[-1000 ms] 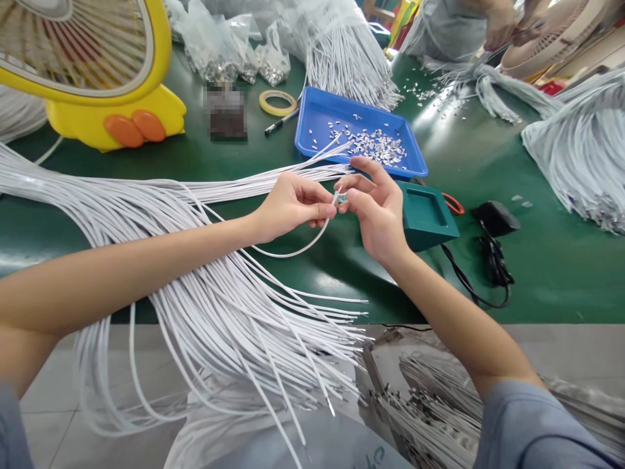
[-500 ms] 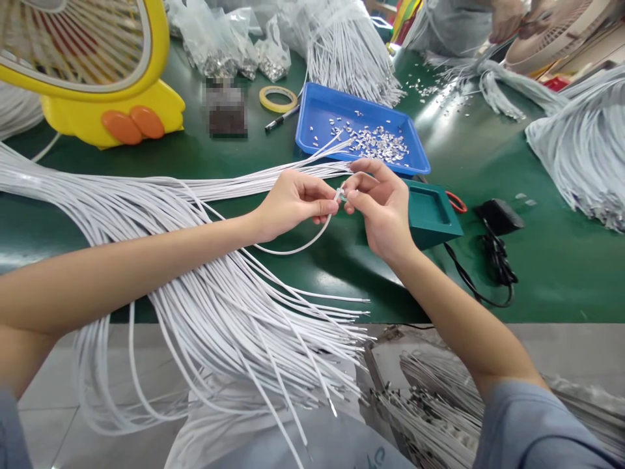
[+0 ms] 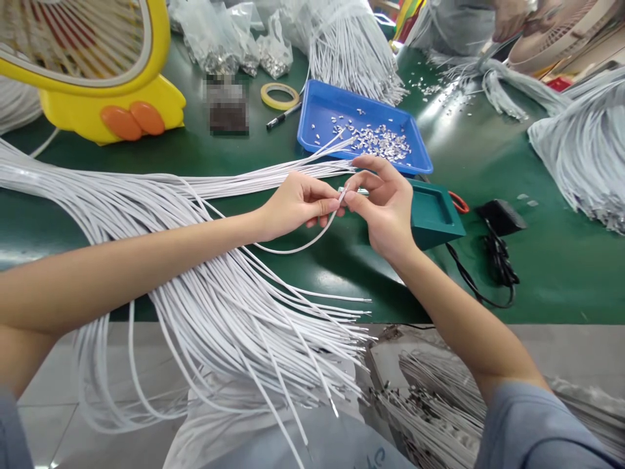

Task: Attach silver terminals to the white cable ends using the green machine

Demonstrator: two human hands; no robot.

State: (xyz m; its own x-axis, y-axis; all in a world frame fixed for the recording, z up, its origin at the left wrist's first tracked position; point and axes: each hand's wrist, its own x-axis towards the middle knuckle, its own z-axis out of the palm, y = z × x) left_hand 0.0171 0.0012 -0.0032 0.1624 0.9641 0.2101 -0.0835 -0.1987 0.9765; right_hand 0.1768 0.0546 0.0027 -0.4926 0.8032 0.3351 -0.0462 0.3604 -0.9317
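My left hand (image 3: 297, 205) pinches the end of one white cord (image 3: 312, 241) that loops down onto the green table (image 3: 234, 163). My right hand (image 3: 385, 208) meets it, thumb and forefinger pinched on a small metal tip (image 3: 359, 191) at the cord's end. Both hands hover just left of a teal block with a recessed top (image 3: 432, 215). A big fan of white cords (image 3: 219, 306) lies under my left forearm and hangs over the table's front edge. Behind the hands a blue tray (image 3: 317, 111) holds several small metal tips.
A yellow duck-shaped fan (image 3: 97, 71) stands at the back left. Tape roll (image 3: 279, 96), pen (image 3: 283, 117), bags of metal parts (image 3: 229, 45) and more cord bundles (image 3: 581, 150) lie around. A black adapter with cable (image 3: 500, 218) sits right of the block. Another person's hand (image 3: 508, 19) works far right.
My right hand's fingers closed in from a looser spread onto the cord end, and the metal tip now shows between them. The left hand barely moved.
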